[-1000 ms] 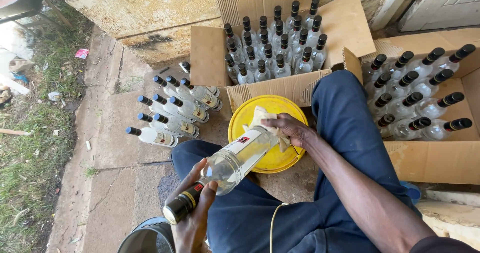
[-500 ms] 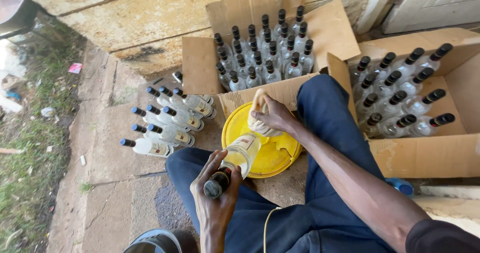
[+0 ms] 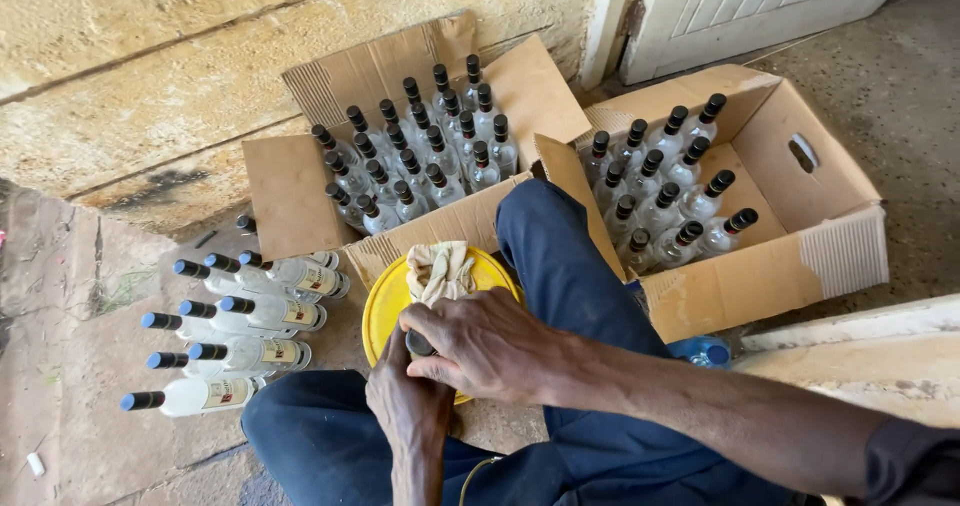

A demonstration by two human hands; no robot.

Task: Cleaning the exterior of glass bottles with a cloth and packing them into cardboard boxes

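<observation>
Both hands are closing over one dark-capped clear glass bottle (image 3: 419, 344) above a round yellow plastic lid (image 3: 385, 304).

Two open brown cardboard boxes are sitting ahead of the seated person's blue trouser legs (image 3: 570, 276): the right-hand box (image 3: 820, 256) is holding upright capped bottles along its left side, the box by the wall (image 3: 290, 191) is holding a full block of them. To the left, labelled clear bottles (image 3: 255, 314) are lying flat in rows on the concrete. The right hand (image 3: 490, 341) is clenching over the bottle's upper part, a beige cloth (image 3: 438, 269) poking out just beyond it. The left hand (image 3: 408, 398) is gripping lower down, nearer the body. The bottle is mostly hidden, only its cap showing between the hands, so its long axis cannot be read for certain.
</observation>
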